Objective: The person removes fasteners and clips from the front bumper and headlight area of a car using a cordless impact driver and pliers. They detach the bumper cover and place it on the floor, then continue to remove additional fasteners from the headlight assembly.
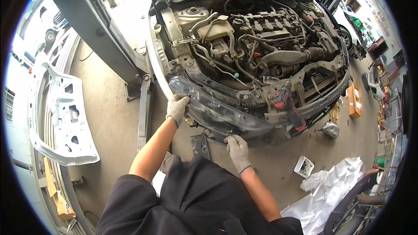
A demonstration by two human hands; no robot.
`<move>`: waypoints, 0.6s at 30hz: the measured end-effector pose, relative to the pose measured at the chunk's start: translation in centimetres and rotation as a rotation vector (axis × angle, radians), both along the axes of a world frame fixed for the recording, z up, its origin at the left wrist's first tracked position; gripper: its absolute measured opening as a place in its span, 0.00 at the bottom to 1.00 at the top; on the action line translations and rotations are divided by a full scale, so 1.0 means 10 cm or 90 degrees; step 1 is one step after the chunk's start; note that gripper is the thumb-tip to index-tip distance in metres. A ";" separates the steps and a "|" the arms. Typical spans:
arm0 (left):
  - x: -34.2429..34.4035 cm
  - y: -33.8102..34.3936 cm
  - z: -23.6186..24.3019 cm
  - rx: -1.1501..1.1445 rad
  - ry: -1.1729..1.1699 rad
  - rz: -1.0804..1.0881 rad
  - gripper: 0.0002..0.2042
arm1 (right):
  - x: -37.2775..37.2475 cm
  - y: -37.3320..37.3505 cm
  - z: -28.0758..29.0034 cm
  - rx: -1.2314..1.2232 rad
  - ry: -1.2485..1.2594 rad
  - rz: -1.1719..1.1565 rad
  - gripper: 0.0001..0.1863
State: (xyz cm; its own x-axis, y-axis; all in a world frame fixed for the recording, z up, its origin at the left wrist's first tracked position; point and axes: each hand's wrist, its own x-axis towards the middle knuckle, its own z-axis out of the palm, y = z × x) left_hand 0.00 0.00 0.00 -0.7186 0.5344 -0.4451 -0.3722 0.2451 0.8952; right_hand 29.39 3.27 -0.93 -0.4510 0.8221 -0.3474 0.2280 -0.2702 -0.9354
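A car's open engine bay (257, 39) fills the upper middle. A clear headlight assembly (217, 109) lies along its front corner. My left hand (177, 106), in a pale knit glove, has its fingers closed on the headlight's outer end, beside the fender (159, 76). My right hand (237, 150), gloved alike, has bent fingers at the headlight's lower edge, closed on a small bracket or tab there; its exact grip is partly hidden. A red and black cordless drill (287, 104) rests on the front crossmember, right of the headlight.
A grey lift post (87, 21) and arm stand left. A white panel (67, 117) leans at far left. A dark plate (199, 148) lies below. Rightward are a white tray (304, 166), cardboard box (354, 100), silver lamp (331, 129) and white sheeting (331, 182).
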 end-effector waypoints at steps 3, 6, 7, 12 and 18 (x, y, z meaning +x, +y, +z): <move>-0.10 -0.02 0.01 -0.030 0.014 -0.040 0.12 | -0.07 -0.06 -0.01 0.003 -0.012 0.011 0.15; -0.09 0.08 -0.02 -0.030 0.011 -0.044 0.13 | -0.03 -0.06 -0.01 0.015 -0.053 0.023 0.16; -0.10 0.08 -0.02 -0.026 0.023 -0.047 0.13 | -0.03 -0.07 -0.02 0.015 -0.057 0.032 0.16; -0.09 0.14 0.03 -0.047 0.020 -0.045 0.13 | 0.00 -0.09 -0.10 0.041 -0.026 0.039 0.15; -0.07 0.14 0.05 -0.053 0.047 -0.057 0.09 | -0.03 -0.10 -0.09 0.031 -0.020 0.027 0.15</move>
